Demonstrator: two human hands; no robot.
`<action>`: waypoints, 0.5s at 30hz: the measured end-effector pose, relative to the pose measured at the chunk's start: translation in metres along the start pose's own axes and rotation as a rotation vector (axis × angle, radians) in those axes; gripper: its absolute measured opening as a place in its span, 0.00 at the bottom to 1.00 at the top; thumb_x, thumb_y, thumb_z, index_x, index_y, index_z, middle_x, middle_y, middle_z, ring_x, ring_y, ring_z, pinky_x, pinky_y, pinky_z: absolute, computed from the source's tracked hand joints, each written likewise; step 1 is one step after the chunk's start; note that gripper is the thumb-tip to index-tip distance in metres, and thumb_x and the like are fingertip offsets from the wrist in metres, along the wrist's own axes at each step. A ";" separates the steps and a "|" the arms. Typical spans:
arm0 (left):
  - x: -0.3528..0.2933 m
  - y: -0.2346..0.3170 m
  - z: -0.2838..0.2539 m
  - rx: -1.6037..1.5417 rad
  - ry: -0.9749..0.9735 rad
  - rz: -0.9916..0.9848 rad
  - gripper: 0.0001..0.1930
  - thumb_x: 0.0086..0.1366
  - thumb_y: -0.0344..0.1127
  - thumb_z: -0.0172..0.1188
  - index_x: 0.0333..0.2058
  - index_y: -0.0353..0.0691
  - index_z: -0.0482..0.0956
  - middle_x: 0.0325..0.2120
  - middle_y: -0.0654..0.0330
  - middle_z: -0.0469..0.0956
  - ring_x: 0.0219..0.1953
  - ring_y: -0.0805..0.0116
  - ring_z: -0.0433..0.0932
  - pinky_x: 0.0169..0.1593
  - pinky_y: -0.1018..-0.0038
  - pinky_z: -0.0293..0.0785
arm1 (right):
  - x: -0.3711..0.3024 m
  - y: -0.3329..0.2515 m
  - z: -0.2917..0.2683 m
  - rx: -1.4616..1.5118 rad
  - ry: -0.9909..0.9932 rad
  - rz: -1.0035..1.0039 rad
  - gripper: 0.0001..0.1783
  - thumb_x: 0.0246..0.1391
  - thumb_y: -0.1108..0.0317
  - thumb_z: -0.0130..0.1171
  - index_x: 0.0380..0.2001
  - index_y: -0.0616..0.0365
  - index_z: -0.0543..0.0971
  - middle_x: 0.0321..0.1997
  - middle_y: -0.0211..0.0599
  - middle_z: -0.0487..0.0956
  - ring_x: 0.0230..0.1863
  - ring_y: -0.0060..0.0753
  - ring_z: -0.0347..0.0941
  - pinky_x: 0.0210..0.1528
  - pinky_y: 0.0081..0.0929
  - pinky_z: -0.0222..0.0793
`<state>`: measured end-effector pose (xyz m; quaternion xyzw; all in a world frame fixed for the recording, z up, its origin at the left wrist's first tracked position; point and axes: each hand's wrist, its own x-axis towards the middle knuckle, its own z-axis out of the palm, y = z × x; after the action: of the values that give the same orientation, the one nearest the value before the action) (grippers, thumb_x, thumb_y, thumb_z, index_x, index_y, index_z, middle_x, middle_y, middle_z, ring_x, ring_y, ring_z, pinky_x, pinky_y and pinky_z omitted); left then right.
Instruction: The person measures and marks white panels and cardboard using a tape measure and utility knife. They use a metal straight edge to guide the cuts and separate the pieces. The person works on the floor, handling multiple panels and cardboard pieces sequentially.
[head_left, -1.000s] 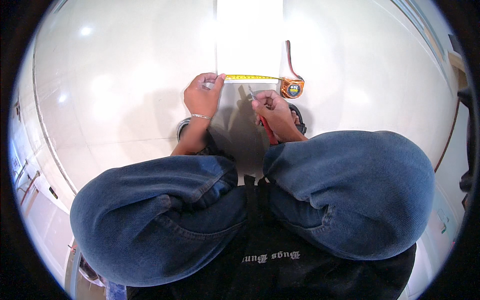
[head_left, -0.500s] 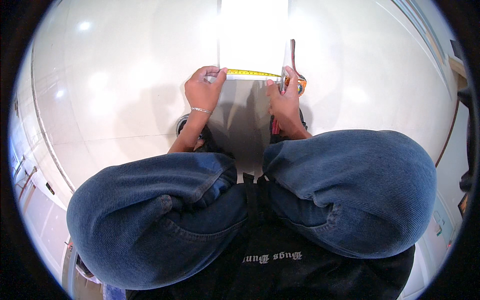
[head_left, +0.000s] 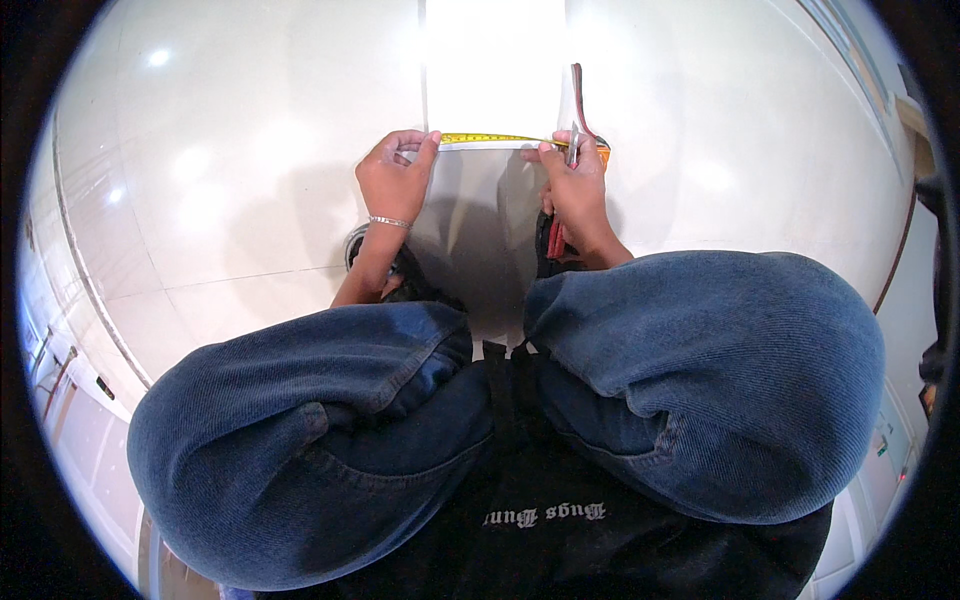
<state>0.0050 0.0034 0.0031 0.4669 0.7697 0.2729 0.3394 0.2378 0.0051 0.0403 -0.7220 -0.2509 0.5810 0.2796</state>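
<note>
A bright white board or sheet [head_left: 495, 70] lies on the floor ahead of me, its near edge toward my feet. The yellow blade of a tape measure [head_left: 485, 138] stretches along that edge. My left hand [head_left: 393, 180] pinches the blade's end between thumb and fingers at the near left corner. At the near right corner, my right hand [head_left: 578, 195] is closed around the blade beside its orange case [head_left: 604, 153], most of which is hidden behind the fingers. A slim silvery tool [head_left: 573, 145] of unclear kind stands up between those fingers.
From the case a dark reddish strap [head_left: 577, 85] runs forward over the glossy pale floor [head_left: 250, 190]. My shoes [head_left: 360, 245] are behind my hands, and my bent knees in blue jeans [head_left: 700, 370] rise on both sides. A wall [head_left: 905, 290] stands at far right.
My right hand has turned and shifted over the tape case, covering more of it, with its thumb on the blade. The left hand still pinches the end. The whole view has shifted slightly.
</note>
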 end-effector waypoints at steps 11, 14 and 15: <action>0.000 0.005 -0.001 0.101 0.042 0.031 0.18 0.63 0.50 0.78 0.35 0.39 0.91 0.29 0.60 0.90 0.23 0.70 0.84 0.31 0.72 0.79 | 0.006 -0.018 -0.007 -0.136 -0.019 0.006 0.31 0.72 0.64 0.61 0.68 0.67 0.61 0.38 0.43 0.89 0.25 0.23 0.77 0.27 0.24 0.71; -0.001 0.008 -0.002 0.129 0.043 0.020 0.19 0.63 0.54 0.78 0.33 0.42 0.91 0.29 0.63 0.90 0.26 0.68 0.86 0.34 0.70 0.80 | 0.003 -0.015 -0.005 -0.175 0.002 -0.064 0.33 0.73 0.63 0.61 0.70 0.65 0.59 0.40 0.43 0.87 0.29 0.25 0.79 0.34 0.26 0.73; -0.002 0.009 -0.003 0.141 0.044 0.009 0.19 0.62 0.55 0.78 0.33 0.43 0.91 0.29 0.63 0.90 0.26 0.68 0.86 0.34 0.69 0.80 | 0.001 -0.013 -0.004 -0.200 0.000 -0.081 0.33 0.73 0.62 0.60 0.71 0.63 0.58 0.41 0.43 0.87 0.28 0.24 0.77 0.32 0.25 0.72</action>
<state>0.0085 0.0054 0.0122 0.4871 0.7920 0.2298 0.2875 0.2410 0.0151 0.0494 -0.7355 -0.3366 0.5415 0.2293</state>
